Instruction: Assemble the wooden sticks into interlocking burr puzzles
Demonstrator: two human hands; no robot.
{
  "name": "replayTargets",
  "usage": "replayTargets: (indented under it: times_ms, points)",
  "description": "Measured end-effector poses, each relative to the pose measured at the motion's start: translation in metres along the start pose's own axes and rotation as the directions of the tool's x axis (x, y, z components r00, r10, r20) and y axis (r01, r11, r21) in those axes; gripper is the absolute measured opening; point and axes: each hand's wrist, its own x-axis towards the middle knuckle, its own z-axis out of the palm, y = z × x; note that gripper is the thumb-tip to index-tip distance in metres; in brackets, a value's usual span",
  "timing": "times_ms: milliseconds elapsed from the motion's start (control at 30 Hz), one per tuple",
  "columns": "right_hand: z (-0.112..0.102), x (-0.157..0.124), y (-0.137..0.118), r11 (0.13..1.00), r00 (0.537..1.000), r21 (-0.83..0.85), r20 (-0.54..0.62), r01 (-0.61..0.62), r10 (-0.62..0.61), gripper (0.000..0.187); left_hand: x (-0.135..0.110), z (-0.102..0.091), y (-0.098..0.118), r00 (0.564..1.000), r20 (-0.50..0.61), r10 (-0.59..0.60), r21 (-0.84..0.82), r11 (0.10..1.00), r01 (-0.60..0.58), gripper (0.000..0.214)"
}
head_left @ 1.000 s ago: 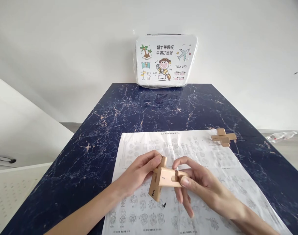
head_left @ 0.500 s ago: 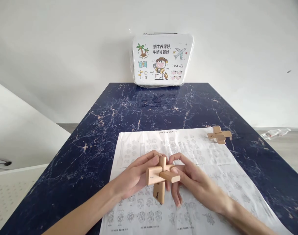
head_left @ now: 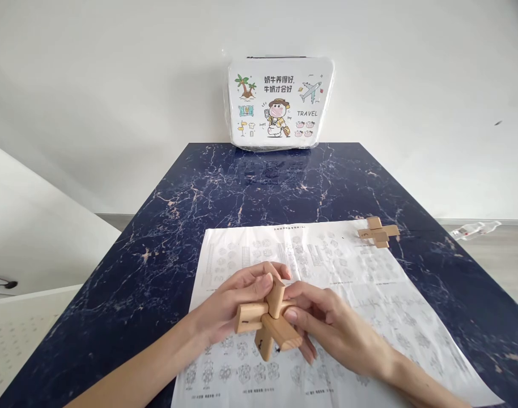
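Between my hands is a wooden interlocking puzzle [head_left: 280, 331], made of crossed, rounded bars with dark marks on some faces. My left hand [head_left: 237, 297] is closed on it, with the thumb on the upright bar and fingers behind. My right hand [head_left: 327, 317] grips its right side, the thumb lying along a bar and the other fingers curled partly out of sight. Below the puzzle lies a large paper sheet [head_left: 318, 266] printed with rows of small diagrams. A second wooden cross-shaped puzzle [head_left: 378, 232] rests at the sheet's far right corner.
The table [head_left: 259, 198] has a dark blue marbled top. Against the wall at its far edge stands a white printed case [head_left: 280, 102] in clear plastic wrap. A clear plastic item [head_left: 475, 230] lies beyond the right edge. A white panel [head_left: 25, 215] stands left.
The wooden puzzle has turned and tilted in my hands and shifted slightly left and down. My right hand has moved a little lower, its fingers drawing closer around the puzzle.
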Motion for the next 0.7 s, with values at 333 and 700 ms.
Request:
replayTargets:
  times_ms: [333, 700]
  points:
    - [-0.007, 0.001, -0.005, 0.976, 0.989, 0.205, 0.14, -0.07, 0.041, 0.034, 0.002, -0.003, 0.001, 0.999, 0.017, -0.034, 0.046, 0.998, 0.033, 0.038]
    - [-0.018, 0.005, -0.006, 0.825, 0.995, 0.56, 0.095, -0.074, 0.025, 0.041, 0.004, -0.006, 0.006, 0.987, -0.157, 0.02, -0.064, 0.997, -0.03, 0.031]
